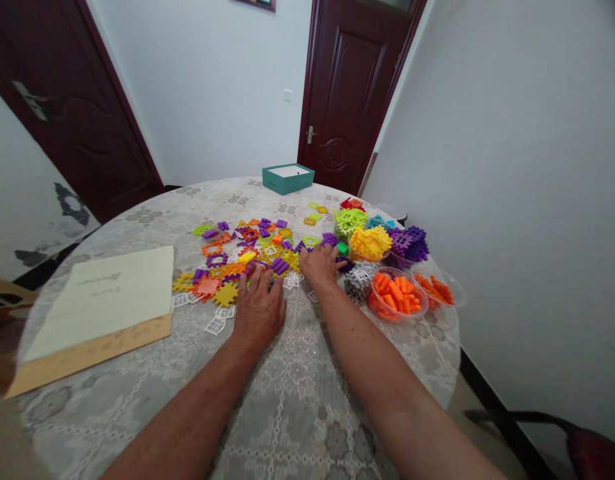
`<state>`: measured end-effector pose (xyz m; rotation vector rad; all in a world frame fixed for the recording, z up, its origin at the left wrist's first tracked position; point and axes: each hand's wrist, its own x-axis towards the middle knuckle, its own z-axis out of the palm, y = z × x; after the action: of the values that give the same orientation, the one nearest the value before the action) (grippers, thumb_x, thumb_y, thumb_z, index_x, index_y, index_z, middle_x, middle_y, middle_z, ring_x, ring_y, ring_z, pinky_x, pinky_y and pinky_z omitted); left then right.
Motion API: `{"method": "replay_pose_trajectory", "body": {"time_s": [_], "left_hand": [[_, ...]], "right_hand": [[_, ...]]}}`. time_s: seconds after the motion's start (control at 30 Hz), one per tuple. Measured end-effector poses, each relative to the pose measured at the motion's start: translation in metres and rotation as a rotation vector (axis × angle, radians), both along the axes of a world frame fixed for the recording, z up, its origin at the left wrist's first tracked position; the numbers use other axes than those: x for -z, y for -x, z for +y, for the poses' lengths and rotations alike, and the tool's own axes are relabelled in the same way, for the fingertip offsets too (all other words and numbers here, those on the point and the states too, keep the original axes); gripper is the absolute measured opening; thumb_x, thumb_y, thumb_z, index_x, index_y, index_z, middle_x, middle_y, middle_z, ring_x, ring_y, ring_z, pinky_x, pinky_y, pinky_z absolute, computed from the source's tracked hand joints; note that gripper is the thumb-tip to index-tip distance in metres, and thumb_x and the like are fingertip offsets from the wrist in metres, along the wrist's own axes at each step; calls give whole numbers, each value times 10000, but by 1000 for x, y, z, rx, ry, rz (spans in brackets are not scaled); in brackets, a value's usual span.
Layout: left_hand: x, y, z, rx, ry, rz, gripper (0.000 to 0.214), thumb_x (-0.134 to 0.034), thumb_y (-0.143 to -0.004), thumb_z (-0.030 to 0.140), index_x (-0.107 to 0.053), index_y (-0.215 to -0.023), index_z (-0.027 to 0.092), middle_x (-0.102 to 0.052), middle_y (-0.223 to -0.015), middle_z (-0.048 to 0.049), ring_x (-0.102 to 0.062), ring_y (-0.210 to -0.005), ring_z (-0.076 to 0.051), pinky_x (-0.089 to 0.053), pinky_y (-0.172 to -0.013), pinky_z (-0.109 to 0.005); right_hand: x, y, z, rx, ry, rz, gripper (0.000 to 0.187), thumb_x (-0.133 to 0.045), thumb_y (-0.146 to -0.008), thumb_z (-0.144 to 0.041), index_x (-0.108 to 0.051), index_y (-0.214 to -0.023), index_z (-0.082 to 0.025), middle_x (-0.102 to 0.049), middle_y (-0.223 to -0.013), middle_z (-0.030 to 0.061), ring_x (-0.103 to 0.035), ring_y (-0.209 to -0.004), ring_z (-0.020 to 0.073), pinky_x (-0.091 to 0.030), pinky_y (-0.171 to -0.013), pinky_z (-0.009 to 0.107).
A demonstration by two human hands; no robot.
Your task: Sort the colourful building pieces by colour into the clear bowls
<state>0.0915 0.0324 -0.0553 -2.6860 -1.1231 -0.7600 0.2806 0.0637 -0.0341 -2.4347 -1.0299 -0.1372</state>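
Note:
A scatter of small plastic building pieces (247, 250) in purple, orange, yellow and green lies across the middle of a round table (297, 407) covered with a patterned cloth. My left hand (260, 308) rests flat on the cloth at the pile's near edge, fingers stretched toward a yellow toothed piece (226, 294) and white grid pieces (215, 325). My right hand (320, 264) reaches further into the pile, fingers curled down over pieces next to a purple piece (329, 239); what it grips is hidden.
Clear bowls at the right hold sorted pieces: orange (397, 295), more orange (437, 288), yellow (370, 242), green (350, 220), purple (410, 243). A cardboard folder with paper (102, 303) lies at left. A teal box (288, 178) sits at the far edge. Doors stand behind.

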Motion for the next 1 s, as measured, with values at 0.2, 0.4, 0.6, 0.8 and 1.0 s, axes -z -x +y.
{"method": "replay_pose_trajectory", "body": {"time_s": [0.2, 0.4, 0.6, 0.8, 1.0], "left_hand": [[-3, 0, -1, -14, 44, 10, 428, -593, -937, 288, -679, -1346, 198, -574, -1531, -170, -399, -1520, -375, -201, -1284, -630], [-4, 0, -2, -17, 65, -10, 427, -590, -940, 315, -673, -1341, 197, -575, -1525, -168, -393, -1523, -371, -195, -1287, -618], [-6, 1, -3, -11, 69, -3, 425, -579, -951, 328, -671, -1341, 188, -571, -1528, -174, -391, -1523, -374, -195, -1284, -624], [-4, 1, -3, -5, 64, 2, 425, -615, -922, 300, -681, -1327, 191, -588, -1508, -171, -403, -1515, -375, -205, -1285, -622], [-3, 1, -3, -5, 68, 13, 424, -612, -924, 293, -680, -1329, 188, -586, -1515, -169, -424, -1501, -375, -218, -1280, -624]], "right_hand": [[7, -10, 3, 35, 77, 65, 568, -476, -1016, -495, -638, -1375, -85, -536, -1468, 284, -425, -1386, 434, -314, -1106, 741], [5, 6, 5, -233, -39, -122, 405, -478, -1033, -419, -692, -1288, -187, -561, -1494, 180, -452, -1395, 328, -375, -1149, 521], [5, 7, 4, -74, -50, -115, 468, -449, -1027, -447, -702, -1279, -145, -553, -1482, 231, -333, -1465, 409, -227, -1166, 722], [14, -9, 8, 77, 25, 9, 554, -441, -1021, -496, -666, -1334, -98, -558, -1439, 290, -421, -1375, 427, -286, -1097, 768], [23, 1, 13, -38, -13, -60, 488, -483, -1030, -490, -673, -1317, -146, -584, -1435, 229, -465, -1366, 392, -359, -1119, 633]]}}
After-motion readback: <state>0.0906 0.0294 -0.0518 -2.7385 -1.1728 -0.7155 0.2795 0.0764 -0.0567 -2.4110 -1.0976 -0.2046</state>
